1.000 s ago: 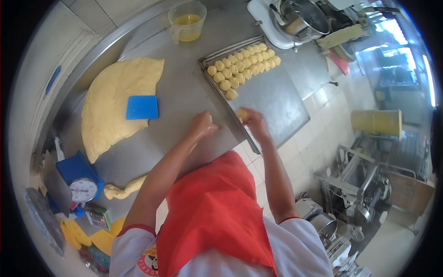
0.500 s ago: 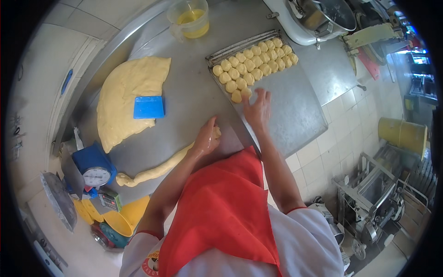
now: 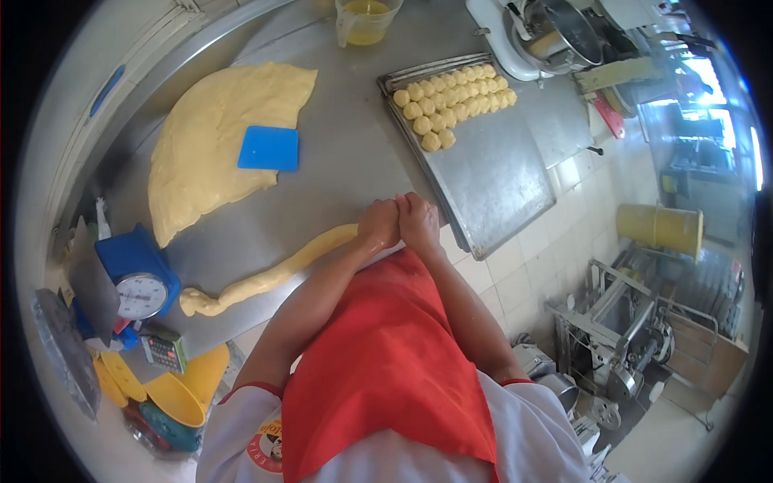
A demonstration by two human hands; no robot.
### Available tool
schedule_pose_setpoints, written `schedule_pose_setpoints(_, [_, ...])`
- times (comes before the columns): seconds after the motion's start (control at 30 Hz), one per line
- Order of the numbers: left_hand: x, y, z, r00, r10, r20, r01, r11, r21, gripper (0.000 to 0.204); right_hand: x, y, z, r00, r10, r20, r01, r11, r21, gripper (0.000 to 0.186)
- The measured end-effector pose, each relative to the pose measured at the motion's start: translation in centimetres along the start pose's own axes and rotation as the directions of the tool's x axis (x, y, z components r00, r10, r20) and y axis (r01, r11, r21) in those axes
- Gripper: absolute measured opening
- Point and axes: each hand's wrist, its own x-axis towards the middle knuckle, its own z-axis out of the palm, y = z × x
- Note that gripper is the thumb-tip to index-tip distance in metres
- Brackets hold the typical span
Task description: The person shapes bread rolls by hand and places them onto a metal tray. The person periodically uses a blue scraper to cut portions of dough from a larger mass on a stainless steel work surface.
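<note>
A long rope of yellow dough (image 3: 278,272) runs along the metal table, its right end passing into my left hand (image 3: 379,224), which is closed around it. Pressed against that hand is my right hand (image 3: 419,222), fingers curled at the rope's end; what it grips there is hidden. To the right lies a metal baking tray (image 3: 499,181) with rows of dough balls (image 3: 448,108) at its far end. A big flat slab of dough (image 3: 213,137) spreads over the table at the left, with a blue dough scraper (image 3: 269,148) lying on its edge.
A clear jug of yellow liquid (image 3: 369,22) stands at the back. At the left edge are a blue dial scale (image 3: 141,286), a calculator (image 3: 164,350) and yellow containers (image 3: 179,398). A metal mixing bowl (image 3: 564,36) is at the far right; a yellow bin (image 3: 660,229) and machinery stand on the floor.
My right hand has left the dough balls on the tray and come back to meet my left hand at the end of the dough rope. The view has shifted slightly.
</note>
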Motion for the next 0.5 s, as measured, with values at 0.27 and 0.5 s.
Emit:
schedule_pose_setpoints(0.27, [2.4, -0.2, -1.8, 0.991, -0.123, 0.052, 0.12, 0.991, 0.059, 0.027, 2.9, 2.4, -5.7, 0.79, -0.152, 0.593, -0.007, 0.967, 0.256, 0.026])
schedule_pose_setpoints(0.5, [4.3, -2.1, -2.8, 0.984, -0.151, -0.095, 0.143, 0.986, -0.088, 0.036, 9.8, 11.7, -7.1, 0.973, 0.222, 0.063, -0.194, 0.642, 0.742, 0.035])
